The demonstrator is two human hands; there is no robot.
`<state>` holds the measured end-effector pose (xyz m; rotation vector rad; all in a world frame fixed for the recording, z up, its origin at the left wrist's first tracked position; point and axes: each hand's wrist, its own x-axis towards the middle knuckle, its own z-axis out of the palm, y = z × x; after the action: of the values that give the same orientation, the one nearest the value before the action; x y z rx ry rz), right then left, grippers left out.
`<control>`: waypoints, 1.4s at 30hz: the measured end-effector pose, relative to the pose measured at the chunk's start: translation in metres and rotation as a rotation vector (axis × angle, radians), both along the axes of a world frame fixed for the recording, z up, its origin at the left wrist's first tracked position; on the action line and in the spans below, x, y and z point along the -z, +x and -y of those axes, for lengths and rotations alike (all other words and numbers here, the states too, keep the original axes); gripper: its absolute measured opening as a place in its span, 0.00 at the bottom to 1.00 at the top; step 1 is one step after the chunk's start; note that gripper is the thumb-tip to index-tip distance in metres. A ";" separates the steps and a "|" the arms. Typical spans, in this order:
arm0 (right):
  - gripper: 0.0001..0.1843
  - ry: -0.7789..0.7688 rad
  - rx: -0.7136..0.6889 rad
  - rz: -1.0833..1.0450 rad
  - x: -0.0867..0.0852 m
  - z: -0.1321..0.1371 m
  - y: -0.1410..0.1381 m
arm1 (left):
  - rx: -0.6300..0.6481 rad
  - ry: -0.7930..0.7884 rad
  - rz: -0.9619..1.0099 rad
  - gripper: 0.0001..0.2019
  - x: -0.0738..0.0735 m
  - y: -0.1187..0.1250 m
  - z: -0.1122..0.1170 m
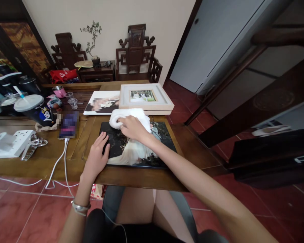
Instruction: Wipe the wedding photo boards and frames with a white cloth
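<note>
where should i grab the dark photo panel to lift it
Probably the near edge of the photo panel, from the front: it lies flat, so you must get under a thin edge. The left hand covers its left edge, the right hand and cloth its far part.

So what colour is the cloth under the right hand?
The cloth is plain white, clearest in the head view.
</note>
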<state>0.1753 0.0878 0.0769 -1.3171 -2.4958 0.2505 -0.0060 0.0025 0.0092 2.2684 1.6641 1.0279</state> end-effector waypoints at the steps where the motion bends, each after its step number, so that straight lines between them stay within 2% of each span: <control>1: 0.18 0.003 -0.001 0.000 0.000 -0.001 -0.002 | 0.000 -0.005 0.005 0.20 -0.001 0.000 0.000; 4: 0.19 0.004 -0.018 0.011 0.006 0.017 -0.003 | -0.001 -0.016 0.030 0.21 -0.002 0.001 0.000; 8: 0.17 0.004 -0.107 -0.021 0.016 0.080 0.009 | 0.016 -0.043 0.026 0.22 -0.002 0.001 0.001; 11: 0.16 -0.028 -0.241 -0.120 0.017 0.131 0.026 | 0.005 -0.072 0.001 0.22 -0.001 0.001 0.002; 14: 0.17 -0.115 -0.307 -0.189 0.012 0.161 0.041 | -0.002 -0.076 -0.011 0.21 -0.001 0.001 0.002; 17: 0.16 -0.146 -0.272 -0.227 0.011 0.157 0.052 | -0.001 -0.062 -0.015 0.21 0.001 0.001 0.002; 22: 0.16 -0.066 -0.048 -0.140 0.014 0.102 0.054 | -0.004 -0.071 -0.009 0.21 0.002 0.001 0.002; 25: 0.18 -0.048 0.045 -0.031 0.011 0.067 0.036 | 0.023 -0.075 0.063 0.22 -0.004 0.002 0.004; 28: 0.19 -0.033 -0.007 0.006 0.010 0.053 0.008 | 0.052 -0.039 0.218 0.23 -0.013 0.000 0.008; 32: 0.18 0.039 -0.261 -0.062 0.017 0.068 -0.014 | 0.029 0.040 0.390 0.25 -0.018 -0.004 0.011; 36: 0.14 -0.042 -0.463 -0.156 0.019 0.099 0.008 | 0.045 0.047 0.327 0.26 -0.015 -0.005 0.011; 39: 0.13 -0.132 -0.470 -0.246 0.009 0.115 0.038 | 0.051 -0.056 0.212 0.26 -0.012 -0.002 0.010; 42: 0.15 -0.180 -0.370 -0.210 0.000 0.113 0.063 | 0.047 -0.154 0.061 0.25 -0.008 0.000 0.008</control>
<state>0.2385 -0.0249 0.0769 -0.8241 -2.5607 0.6737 -0.0060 -0.0053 0.0167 2.1466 1.5989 0.9149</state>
